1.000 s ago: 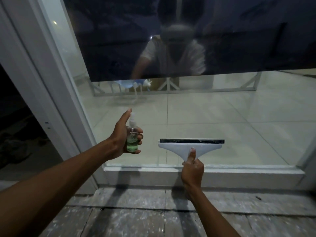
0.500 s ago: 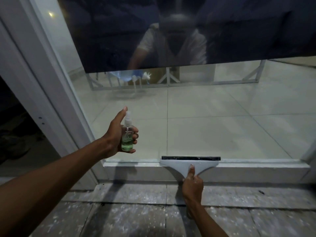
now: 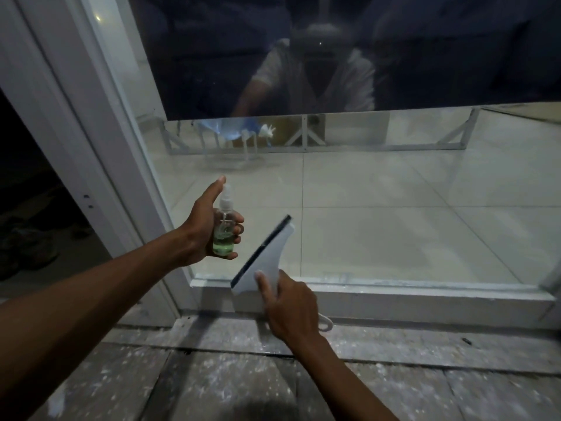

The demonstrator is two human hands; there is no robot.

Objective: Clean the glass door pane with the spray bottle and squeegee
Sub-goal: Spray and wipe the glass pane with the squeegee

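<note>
The glass door pane (image 3: 379,214) fills the upper view, with pale floor tiles visible through its lower part. My left hand (image 3: 206,229) grips a small clear spray bottle (image 3: 224,230) with green liquid in its bottom, held upright near the pane's lower left, thumb raised beside the nozzle. My right hand (image 3: 291,308) holds a white squeegee (image 3: 267,259) by its handle, index finger stretched along the head. The squeegee is tilted, its black rubber blade running diagonally from lower left to upper right, low on the pane just above the bottom frame.
A white door frame (image 3: 91,141) slants up the left side, with a dark opening beyond it. The white bottom rail (image 3: 409,299) runs under the glass. Below lies a paint-speckled floor (image 3: 212,375). A dark blind covers the pane's upper part, showing a person's reflection.
The squeegee slid down to the bottom rail, then swung from level to a steep diagonal and shifted left toward the bottle. The left hand with the bottle stayed almost still.
</note>
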